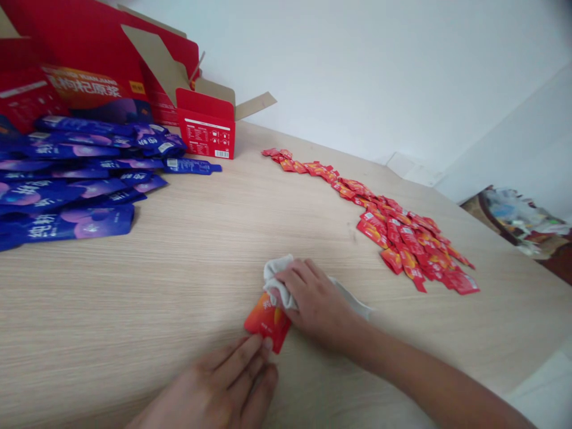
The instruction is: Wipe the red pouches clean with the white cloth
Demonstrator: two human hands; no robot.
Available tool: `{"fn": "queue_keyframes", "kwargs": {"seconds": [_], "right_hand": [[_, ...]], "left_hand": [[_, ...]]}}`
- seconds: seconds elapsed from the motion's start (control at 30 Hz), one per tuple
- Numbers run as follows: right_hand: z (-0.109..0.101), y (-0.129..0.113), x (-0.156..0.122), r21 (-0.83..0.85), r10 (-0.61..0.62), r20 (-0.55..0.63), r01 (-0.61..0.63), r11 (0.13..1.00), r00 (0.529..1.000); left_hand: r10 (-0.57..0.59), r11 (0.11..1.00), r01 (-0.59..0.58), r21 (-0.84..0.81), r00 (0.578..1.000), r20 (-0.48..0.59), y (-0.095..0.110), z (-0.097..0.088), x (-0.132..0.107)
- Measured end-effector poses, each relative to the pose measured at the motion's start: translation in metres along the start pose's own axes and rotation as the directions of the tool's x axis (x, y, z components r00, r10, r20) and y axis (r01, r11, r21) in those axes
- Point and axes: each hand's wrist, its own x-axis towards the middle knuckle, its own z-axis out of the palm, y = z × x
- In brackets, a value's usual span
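A red and orange sachet [267, 325] lies on the wooden table in front of me. Its lower edge is held by the fingers of my left hand [227, 384], which are closed together there. My right hand [315, 301] is closed around a white cloth [277, 271] and presses it against the upper part of the sachet, covering that end. Part of the cloth trails out behind the right hand.
To the right spreads a heap of red sachets [409, 238], trailing off toward the wall. Blue pouches [75, 185] are piled at left, before a large red carton [98, 65] and a small red box [208, 128] with raised flaps. Beyond the right table edge stands a bin [522, 214].
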Motion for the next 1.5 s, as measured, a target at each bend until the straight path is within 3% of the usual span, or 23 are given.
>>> {"fn": "queue_keyframes", "kwargs": {"seconds": [0.2, 0.33, 0.43, 0.53, 0.6, 0.7, 0.8, 0.97, 1.1, 1.2, 1.27, 1.4, 1.5], "right_hand": [[-0.01, 0.078, 0.024, -0.182, 0.121, -0.081, -0.134, 0.974, 0.989], [-0.022, 0.086, 0.005, -0.087, 0.199, -0.29, -0.233, 0.969, 0.936], [-0.025, 0.077, -0.019, -0.002, 0.247, -0.298, -0.26, 0.966, 0.922], [-0.024, 0.074, -0.038, -0.002, 0.261, -0.201, -0.267, 0.964, 0.944], [-0.025, 0.078, -0.047, -0.013, 0.274, -0.134, -0.278, 0.96, 0.952], [-0.031, 0.091, -0.057, -0.02, 0.298, -0.076, -0.3, 0.954, 0.951], [-0.038, 0.108, -0.066, -0.039, 0.309, -0.053, -0.311, 0.949, 0.949], [-0.046, 0.125, -0.073, -0.053, 0.351, 0.0, -0.351, 0.935, 0.936], [-0.048, 0.126, -0.071, -0.034, 0.376, 0.014, -0.376, 0.926, 0.926], [-0.048, 0.126, -0.069, -0.041, 0.392, -0.009, -0.393, 0.919, 0.92], [-0.046, 0.125, -0.068, -0.033, 0.366, -0.033, -0.367, 0.93, 0.93], [-0.043, 0.126, -0.065, 0.012, 0.36, -0.104, -0.361, 0.933, 0.927], [-0.045, 0.126, -0.065, 0.016, 0.419, -0.04, -0.419, 0.908, 0.907]], "left_hand": [[0.068, 0.998, -0.068, -0.011, 0.997, -0.042, -0.007, 0.0, -0.001], [0.028, 0.99, -0.045, -0.137, 0.992, -0.123, -0.016, -0.012, 0.014], [-0.016, 0.964, -0.021, -0.264, 0.991, -0.134, -0.031, -0.031, 0.037], [-0.066, 0.952, 0.064, -0.299, 0.998, 0.002, -0.044, -0.044, 0.065], [-0.143, 0.952, 0.17, -0.255, 0.982, 0.122, -0.048, -0.043, 0.083], [-0.321, 0.909, 0.386, -0.158, 0.889, 0.326, -0.046, -0.03, 0.109], [-0.415, 0.852, 0.508, -0.13, 0.804, 0.426, -0.044, -0.018, 0.127], [-0.396, 0.754, 0.6, -0.268, 0.74, 0.543, -0.059, -0.013, 0.138], [-0.28, 0.575, 0.661, -0.482, 0.713, 0.643, -0.072, -0.013, 0.159], [-0.244, 0.391, 0.694, -0.605, 0.712, 0.658, -0.07, -0.007, 0.198], [-0.244, 0.291, 0.678, -0.676, 0.735, 0.633, -0.062, 0.003, 0.236], [-0.275, 0.141, 0.614, -0.777, 0.778, 0.565, -0.035, 0.038, 0.332], [-0.296, 0.035, 0.58, -0.814, 0.784, 0.546, -0.01, 0.065, 0.403]]}}
